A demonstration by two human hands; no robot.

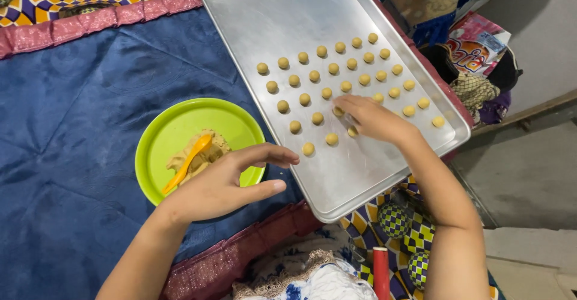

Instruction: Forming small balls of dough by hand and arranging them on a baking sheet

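Silvery metal baking tray (pixel 270 17) carries rows of small dough balls (pixel 336 71). The right hand (pixel 372 119) rests on the tray's near rows, fingertips on one ball (whether pinched or just touched, I cannot tell). The left hand (pixel 225 183) hovers loosely open, holding nothing, beside the green plate (pixel 156 150) of dough with an orange spoon (pixel 187 163). Placing seems underway; setting this ball wants even spacing.

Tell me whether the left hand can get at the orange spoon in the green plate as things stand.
Probably yes. The left hand hovers open over the green plate, right beside the orange spoon, which lies uncovered on the dough. Nothing sits between them.
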